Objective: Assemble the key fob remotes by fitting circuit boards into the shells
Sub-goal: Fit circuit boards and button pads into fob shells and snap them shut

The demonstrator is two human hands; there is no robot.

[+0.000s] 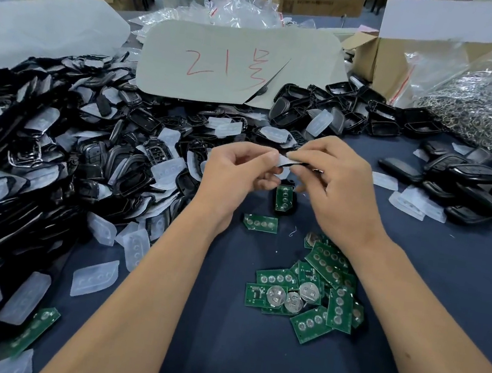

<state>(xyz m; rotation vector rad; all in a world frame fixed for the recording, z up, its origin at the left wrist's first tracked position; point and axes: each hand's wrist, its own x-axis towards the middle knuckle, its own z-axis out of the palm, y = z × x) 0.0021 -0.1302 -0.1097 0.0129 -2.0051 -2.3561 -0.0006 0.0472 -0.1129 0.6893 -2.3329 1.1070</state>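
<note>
Both hands meet above the middle of the dark blue table. My left hand and my right hand pinch a black shell with a translucent rubber pad between their fingertips. Just below them lies a black shell half with a green circuit board set in it. One loose green board lies beside my left wrist. A pile of green boards, some with coin-cell holders, sits under my right forearm.
A large heap of black shells and translucent pads fills the left side. More shells and finished fobs lie at the back and right. A grey card with red writing, a cardboard box and a bag of metal rings stand behind.
</note>
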